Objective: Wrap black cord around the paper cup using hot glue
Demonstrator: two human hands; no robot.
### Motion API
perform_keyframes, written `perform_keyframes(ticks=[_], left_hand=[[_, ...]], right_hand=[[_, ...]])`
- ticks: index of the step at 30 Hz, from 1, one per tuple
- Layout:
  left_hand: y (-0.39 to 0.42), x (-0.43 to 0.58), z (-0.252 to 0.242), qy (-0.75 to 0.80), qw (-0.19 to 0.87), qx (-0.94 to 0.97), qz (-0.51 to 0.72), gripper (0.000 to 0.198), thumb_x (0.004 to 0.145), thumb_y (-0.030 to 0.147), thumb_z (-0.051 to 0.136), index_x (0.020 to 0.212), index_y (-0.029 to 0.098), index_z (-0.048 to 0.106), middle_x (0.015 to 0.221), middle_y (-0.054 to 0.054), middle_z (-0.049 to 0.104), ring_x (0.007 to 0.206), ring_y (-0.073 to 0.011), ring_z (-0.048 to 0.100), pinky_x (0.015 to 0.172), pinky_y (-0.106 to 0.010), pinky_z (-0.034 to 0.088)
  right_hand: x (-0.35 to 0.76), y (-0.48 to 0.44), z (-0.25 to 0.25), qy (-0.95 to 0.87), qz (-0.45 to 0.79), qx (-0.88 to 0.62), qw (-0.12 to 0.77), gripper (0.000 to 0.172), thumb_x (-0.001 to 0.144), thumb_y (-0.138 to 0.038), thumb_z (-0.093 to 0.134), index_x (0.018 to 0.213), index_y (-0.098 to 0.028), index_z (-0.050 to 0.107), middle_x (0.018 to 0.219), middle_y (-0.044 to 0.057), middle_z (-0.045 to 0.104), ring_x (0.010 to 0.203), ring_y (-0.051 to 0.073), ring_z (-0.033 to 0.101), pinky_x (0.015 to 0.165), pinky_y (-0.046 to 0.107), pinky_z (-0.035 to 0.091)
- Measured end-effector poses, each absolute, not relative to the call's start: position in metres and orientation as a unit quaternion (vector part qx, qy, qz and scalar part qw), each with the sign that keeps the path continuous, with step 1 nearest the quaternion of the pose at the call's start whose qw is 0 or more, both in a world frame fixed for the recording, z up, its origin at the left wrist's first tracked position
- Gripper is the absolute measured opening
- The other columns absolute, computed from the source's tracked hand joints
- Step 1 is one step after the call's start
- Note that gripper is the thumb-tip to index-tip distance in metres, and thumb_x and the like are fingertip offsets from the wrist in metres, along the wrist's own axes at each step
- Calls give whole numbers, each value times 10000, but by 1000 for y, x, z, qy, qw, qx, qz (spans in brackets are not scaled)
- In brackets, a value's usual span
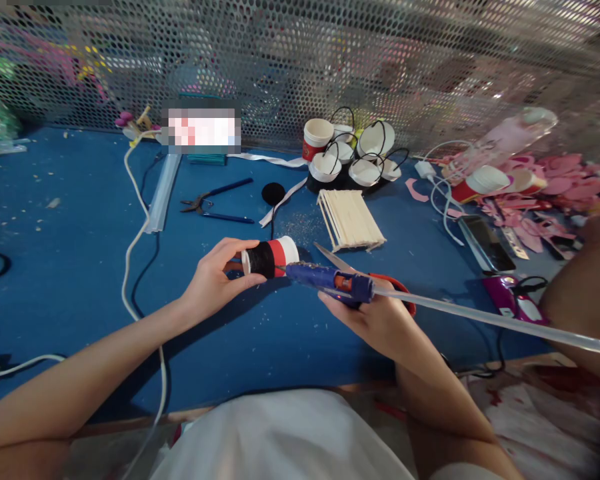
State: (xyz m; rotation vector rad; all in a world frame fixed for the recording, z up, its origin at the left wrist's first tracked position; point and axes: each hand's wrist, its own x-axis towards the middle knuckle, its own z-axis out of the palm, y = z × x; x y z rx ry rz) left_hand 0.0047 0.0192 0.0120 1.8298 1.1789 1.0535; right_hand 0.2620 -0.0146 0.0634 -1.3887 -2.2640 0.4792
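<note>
My left hand (225,270) grips a paper cup (279,256) lying on its side; black cord is wound round one end, and a red band and white rim show at the other. A strand of black cord runs from the cup up to a black coil (273,194) on the table. My right hand (375,313) is closed round a blue glue gun (330,279), its nozzle at the cup's red band. A long clear glue stick (490,315) sticks out of the gun's back. Scissors with orange-red handles (395,287) lie partly hidden behind the right hand.
Blue-handled pliers (225,217), glue sticks (163,193) and a white cable (129,267) lie left. Behind are several cups with black cord handles (365,173) and a wooden stick bundle (351,219). A phone (486,243), pink pieces (570,183) and another person's arm (583,280) are right.
</note>
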Motion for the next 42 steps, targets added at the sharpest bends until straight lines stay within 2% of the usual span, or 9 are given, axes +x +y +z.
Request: perform_keyframes(ticks=[5,10,15,18,23,29,31,36,42], left_hand=[[18,4,11,440,352,717,410,479,715,332,705,1155,219,554,1085,-84,544,970,-209,584,769,-383,572],[17,4,9,405,296,763,408,485,730,306,698,1177,223,531,1134,-99,544,1048,-223,557,784,-365,563],[16,5,12,376,206,814,392,492,735,280,697,1188,209,518,1179,-119,542,1083,-238,549,911,-425,490],[15,5,12,361,177,833,380,479,752,269,679,1195,211,507,1201,-123,533,1104,-240,540,934,-429,474],[14,4,8,342,159,854,359,427,794,240,633,1199,224,498,1243,-132,503,1126,-240,532,912,-414,495],[16,4,5,307,129,874,354,372,815,178,597,1175,223,516,1252,-141,507,1148,-257,509,922,-454,477],[17,4,5,299,129,878,352,364,822,159,581,1171,242,516,1262,-126,507,1168,-257,495,936,-467,464],[17,4,8,323,150,861,364,374,814,181,599,1176,227,519,1264,-133,507,1150,-252,515,927,-441,479],[18,5,10,382,266,794,392,476,737,275,693,1183,223,536,1217,-116,536,1115,-245,541,929,-425,489]], right_hand=[[259,-14,68,-817,164,-509,216,89,817,-278,540,820,-194,570,703,6,615,620,143,576,602,256,449],[260,-12,68,-818,136,-508,233,100,808,-275,556,749,-195,543,693,10,614,671,161,599,639,259,454],[262,-11,67,-812,168,-506,236,86,818,-270,549,780,-194,557,722,5,615,651,141,597,612,240,442],[261,-10,66,-801,182,-515,247,90,812,-277,555,784,-191,552,735,6,624,652,140,602,616,236,449],[261,-7,65,-789,197,-528,243,128,812,-301,550,849,-186,591,806,39,665,738,180,638,668,270,484],[262,-3,60,-789,202,-527,244,221,819,-313,541,974,-174,615,925,62,689,826,206,653,747,309,504],[262,-3,58,-790,200,-528,241,243,821,-320,536,996,-172,616,956,70,688,854,217,650,767,327,502],[262,-5,60,-788,190,-529,250,156,814,-310,548,886,-185,608,826,39,683,730,181,648,673,277,496],[260,-9,68,-802,161,-524,238,129,814,-302,547,755,-189,567,710,18,629,644,153,613,596,245,455]])
